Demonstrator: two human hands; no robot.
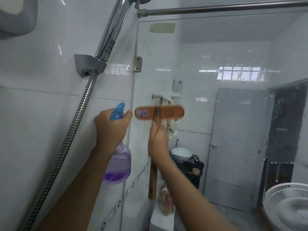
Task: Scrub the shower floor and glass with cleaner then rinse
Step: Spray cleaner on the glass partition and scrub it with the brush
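Note:
My left hand [110,129] grips the neck of a purple spray bottle [118,165] with a blue trigger head [118,112], held up beside the glass panel's left edge. My right hand [157,140] grips the handle of a brown brush [159,112]. Its long head lies level against the shower glass [208,67] and is blurred. Small drops speckle the glass at the upper right. The shower floor is out of view.
A chrome shower head [115,25] sits in its grey wall bracket [89,64], its ribbed hose [70,130] hanging down left. A metal rail [216,9] runs overhead. Behind the glass are a grey door [233,147], a white basin [181,154] and a white fan [288,207].

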